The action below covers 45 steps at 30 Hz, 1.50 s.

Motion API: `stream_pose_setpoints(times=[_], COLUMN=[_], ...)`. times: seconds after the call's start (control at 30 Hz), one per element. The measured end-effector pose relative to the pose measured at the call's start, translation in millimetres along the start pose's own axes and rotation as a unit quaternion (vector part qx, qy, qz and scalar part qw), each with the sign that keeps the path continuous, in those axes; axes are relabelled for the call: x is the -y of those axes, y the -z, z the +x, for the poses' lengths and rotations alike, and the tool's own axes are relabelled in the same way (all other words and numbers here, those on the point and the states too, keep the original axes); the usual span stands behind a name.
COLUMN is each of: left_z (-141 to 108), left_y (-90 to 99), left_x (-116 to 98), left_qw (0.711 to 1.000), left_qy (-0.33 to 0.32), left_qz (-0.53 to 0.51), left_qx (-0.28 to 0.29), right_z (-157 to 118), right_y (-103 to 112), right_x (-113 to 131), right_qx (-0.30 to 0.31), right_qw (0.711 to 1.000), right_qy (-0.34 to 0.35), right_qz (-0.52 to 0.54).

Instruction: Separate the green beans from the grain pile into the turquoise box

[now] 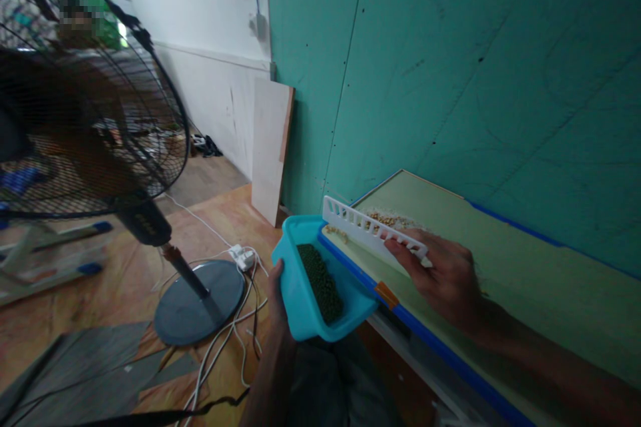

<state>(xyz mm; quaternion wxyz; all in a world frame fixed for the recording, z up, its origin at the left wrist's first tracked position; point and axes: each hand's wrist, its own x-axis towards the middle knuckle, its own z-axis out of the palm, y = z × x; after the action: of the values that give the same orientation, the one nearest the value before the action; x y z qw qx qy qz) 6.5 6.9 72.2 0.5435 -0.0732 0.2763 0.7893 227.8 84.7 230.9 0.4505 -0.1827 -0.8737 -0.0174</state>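
A turquoise basin is gripped at its left side by my left hand; its right rim meets the table's near edge. Dark green beans or granules lie inside it. My right hand holds a white slotted plastic strip on edge over the light green tabletop. Tan grains are heaped behind the strip, and a few more lie by the corner above the basin.
A black stand fan on a round base stands at the left, with white cables and a power strip beside it. A board leans by the green wall. Behind the fan is a person.
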Motion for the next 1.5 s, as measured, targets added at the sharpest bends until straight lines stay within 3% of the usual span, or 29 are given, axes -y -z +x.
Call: stream_pose_setpoints(times=[0.2, 0.3, 0.73, 1.5], left_z=[-2, -3, -4, -4], left_y=[-4.7, -7.3, -9.2, -9.6], left_x=[-2, -3, -1, 2], left_qw=[1.000, 0.999, 1.000, 1.000], left_qy=[0.010, 0.031, 0.005, -0.006], left_qz=[-0.025, -0.030, -0.009, 0.010], left_qx=[-0.003, -0.011, -0.020, -0.007], right_z=[-5, -7, -10, -12], right_y=[-6, -11, -14, -15], right_x=[-6, -8, -5, 2], right_qx=[-0.004, -0.012, -0.039, -0.029], right_qw=[0.999, 0.999, 0.999, 0.998], right_qy=[-0.043, -0.043, -0.014, -0.023], right_qz=[0.019, 0.024, 0.034, 0.055])
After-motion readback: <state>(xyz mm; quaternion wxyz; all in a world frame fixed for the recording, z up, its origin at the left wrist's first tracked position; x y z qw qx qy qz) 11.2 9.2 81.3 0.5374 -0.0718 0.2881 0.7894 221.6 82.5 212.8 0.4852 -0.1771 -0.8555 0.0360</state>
